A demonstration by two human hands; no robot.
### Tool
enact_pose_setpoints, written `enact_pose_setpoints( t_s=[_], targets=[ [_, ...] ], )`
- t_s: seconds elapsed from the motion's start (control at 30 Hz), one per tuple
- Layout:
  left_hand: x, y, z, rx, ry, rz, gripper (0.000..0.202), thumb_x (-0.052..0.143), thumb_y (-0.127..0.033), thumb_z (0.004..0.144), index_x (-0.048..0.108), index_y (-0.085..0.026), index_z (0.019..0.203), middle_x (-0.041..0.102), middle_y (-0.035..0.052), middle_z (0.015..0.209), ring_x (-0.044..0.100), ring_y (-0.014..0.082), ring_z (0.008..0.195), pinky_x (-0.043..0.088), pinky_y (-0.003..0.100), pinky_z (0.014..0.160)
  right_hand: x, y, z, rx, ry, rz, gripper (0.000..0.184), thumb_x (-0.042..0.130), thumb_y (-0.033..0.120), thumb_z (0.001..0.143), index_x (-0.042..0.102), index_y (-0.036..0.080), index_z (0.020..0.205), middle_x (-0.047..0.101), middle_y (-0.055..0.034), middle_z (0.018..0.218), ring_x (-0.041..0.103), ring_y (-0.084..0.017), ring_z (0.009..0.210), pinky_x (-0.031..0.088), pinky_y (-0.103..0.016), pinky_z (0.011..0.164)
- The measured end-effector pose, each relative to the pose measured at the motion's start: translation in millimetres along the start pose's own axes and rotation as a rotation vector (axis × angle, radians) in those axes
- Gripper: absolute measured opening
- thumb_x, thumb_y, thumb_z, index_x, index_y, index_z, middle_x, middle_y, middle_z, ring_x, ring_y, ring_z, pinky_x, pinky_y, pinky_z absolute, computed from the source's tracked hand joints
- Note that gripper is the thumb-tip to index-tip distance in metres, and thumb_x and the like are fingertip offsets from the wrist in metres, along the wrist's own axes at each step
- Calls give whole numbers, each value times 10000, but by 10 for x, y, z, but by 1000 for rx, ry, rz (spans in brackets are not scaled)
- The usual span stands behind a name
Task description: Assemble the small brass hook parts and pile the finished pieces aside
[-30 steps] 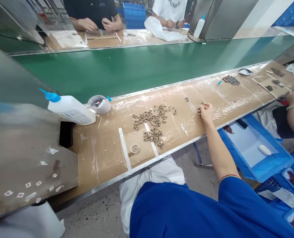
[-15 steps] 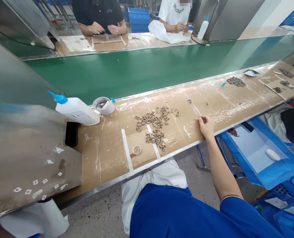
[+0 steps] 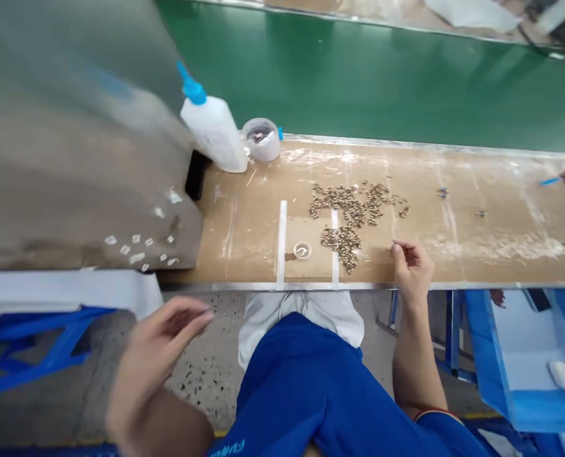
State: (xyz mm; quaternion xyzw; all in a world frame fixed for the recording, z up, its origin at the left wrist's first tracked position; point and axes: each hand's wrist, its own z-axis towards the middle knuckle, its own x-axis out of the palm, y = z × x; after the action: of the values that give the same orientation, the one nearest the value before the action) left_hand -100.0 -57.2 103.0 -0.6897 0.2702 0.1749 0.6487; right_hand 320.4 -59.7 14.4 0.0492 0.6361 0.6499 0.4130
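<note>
My right hand (image 3: 412,270) rests on the near edge of the cardboard-covered bench (image 3: 477,254), just right of a pile of small brass-coloured metal pieces (image 3: 353,212). Its fingers are curled in, thumb against fingertips; I cannot make out what they hold, if anything. My left hand (image 3: 161,346) hangs low at the left, off the bench and above the speckled floor, with fingers stretched out and loosely together and nothing in them. A small clear round dish (image 3: 302,251) sits between two white tape strips (image 3: 281,244) left of the pile.
A white squeeze bottle with a blue nozzle (image 3: 213,130) and a white round tub (image 3: 262,138) stand at the bench's back left, beside a grey metal housing (image 3: 73,139). The green conveyor belt (image 3: 382,76) runs behind. A blue crate (image 3: 525,355) sits lower right, a white cloth (image 3: 306,314) on my lap.
My right hand drew back leftward along the bench toward the pile, fingers still curled. The view swung down and left, and my left hand came into view.
</note>
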Motion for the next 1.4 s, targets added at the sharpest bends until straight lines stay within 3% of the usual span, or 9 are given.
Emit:
enact_pose_setpoints(
  t_s=[0.1,0.2,0.33,0.57,0.8,1.03,1.13,1.27,1.4],
  targets=[
    [457,54,338,18,151,-315,253,762,-404,789,669,-171,755,689,-5,647,631,111,563,523,195,521,289,293,-129,-79,205,44,264,641,465,893,695,217,965,737,-62,822,693,-207,736,573,-359,704],
    [850,78,638,62,218,-413,180,753,-309,781,668,-150,782,691,18,712,643,121,647,521,206,583,565,484,-226,-132,468,110,275,678,434,878,688,227,1059,744,-60,880,684,-201,744,579,-351,683],
    [1125,76,816,135,234,-375,82,710,-202,806,660,-146,774,650,1,698,585,102,627,470,201,579,794,551,-267,-102,518,129,272,669,422,884,695,214,1058,734,-54,851,666,-192,727,572,-345,674],
    [1200,99,846,223,204,-384,136,713,-256,872,678,-147,799,664,20,759,580,112,656,468,221,609,908,647,-268,-129,537,111,217,675,418,889,742,220,947,722,-46,817,648,-192,711,549,-334,664],
    [1205,150,831,272,192,-359,197,726,-315,891,663,-150,803,638,13,733,564,109,631,467,219,594,953,716,-256,-379,536,72,105,674,299,918,764,261,879,666,-43,923,630,-205,870,527,-364,748],
    [1192,121,840,393,213,-332,157,669,-257,924,708,-164,803,698,45,819,622,132,717,476,240,632,1021,809,-145,-627,530,-109,154,635,232,955,742,269,851,649,-57,975,569,-232,918,488,-408,822],
    [1210,112,824,351,187,-363,204,621,-270,953,722,-169,808,727,45,806,659,150,747,501,264,678,963,841,-97,-662,538,-188,174,622,244,966,722,256,824,637,-57,914,544,-237,892,471,-404,807],
    [1248,76,817,282,177,-381,190,625,-246,945,727,-164,808,717,19,752,631,123,657,475,236,612,960,826,-111,-659,611,-144,177,614,250,975,708,248,825,630,-40,879,562,-218,857,461,-383,783],
    [1270,54,819,338,100,-341,132,628,-191,939,751,-172,897,690,24,809,601,98,650,437,199,549,1053,815,-168,-642,535,-93,177,604,228,978,709,247,837,644,-41,896,567,-215,863,457,-386,794]
  ],
)
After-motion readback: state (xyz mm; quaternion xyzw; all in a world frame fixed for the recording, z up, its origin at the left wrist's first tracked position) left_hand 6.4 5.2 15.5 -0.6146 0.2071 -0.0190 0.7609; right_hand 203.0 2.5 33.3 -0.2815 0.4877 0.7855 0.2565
